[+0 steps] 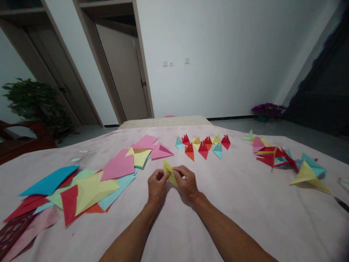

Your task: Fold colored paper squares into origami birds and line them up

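Observation:
A small yellow folded paper, pointed at its top and bottom, is pinched between my two hands above the middle of the table. My left hand grips its left edge between thumb and fingers. On the opposite edge, my right hand holds it the same way, fingers curled in. Just beyond the hands, several small folded paper cranes in red, orange, yellow and light blue stand in two rows. The finer creases of the yellow paper are too small to make out.
Loose coloured sheets lie spread over the table's left side, with pink paper nearer the middle. To the right is a heap of folded and crumpled paper pieces, including a yellow one. A pink-white cloth covers the table.

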Demonstrator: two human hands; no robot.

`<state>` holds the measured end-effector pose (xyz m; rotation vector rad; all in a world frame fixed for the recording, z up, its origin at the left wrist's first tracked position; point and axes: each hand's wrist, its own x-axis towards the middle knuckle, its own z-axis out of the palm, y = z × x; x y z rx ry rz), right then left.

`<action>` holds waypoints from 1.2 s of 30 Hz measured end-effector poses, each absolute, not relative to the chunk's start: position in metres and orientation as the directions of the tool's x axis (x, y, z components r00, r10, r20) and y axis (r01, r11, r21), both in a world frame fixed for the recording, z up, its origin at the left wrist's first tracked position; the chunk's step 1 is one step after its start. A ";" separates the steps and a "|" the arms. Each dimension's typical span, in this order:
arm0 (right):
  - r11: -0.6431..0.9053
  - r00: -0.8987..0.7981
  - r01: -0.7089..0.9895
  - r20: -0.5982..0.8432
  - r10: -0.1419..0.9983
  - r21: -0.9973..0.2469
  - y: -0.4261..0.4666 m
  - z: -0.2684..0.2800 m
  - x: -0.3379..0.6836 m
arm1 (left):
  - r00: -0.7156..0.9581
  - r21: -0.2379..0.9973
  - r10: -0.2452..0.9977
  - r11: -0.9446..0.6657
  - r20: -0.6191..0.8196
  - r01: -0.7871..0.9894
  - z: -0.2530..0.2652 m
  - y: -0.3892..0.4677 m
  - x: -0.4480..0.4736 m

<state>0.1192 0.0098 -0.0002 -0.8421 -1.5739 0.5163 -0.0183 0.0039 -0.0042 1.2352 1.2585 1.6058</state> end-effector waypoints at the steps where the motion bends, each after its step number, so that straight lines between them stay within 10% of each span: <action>1: 0.653 -0.043 0.212 0.660 0.750 -0.727 0.008 0.001 0.119 | -0.274 0.967 0.929 -0.253 0.247 0.016 -0.004 0.004 -0.018; 10: 0.588 -0.020 0.287 0.609 0.793 -0.756 0.008 0.000 0.115 | -0.253 0.958 0.925 -0.281 0.284 0.050 -0.009 0.002 -0.020; 25: 0.290 -0.044 -0.148 0.299 0.953 -0.946 0.011 0.000 0.108 | -0.041 0.956 0.988 -0.157 0.151 -0.249 0.006 0.003 -0.026; 36: 0.264 -0.040 -0.139 0.272 0.961 -0.954 0.016 -0.008 0.109 | -0.292 0.953 0.913 -0.304 0.285 -0.021 -0.004 0.005 -0.024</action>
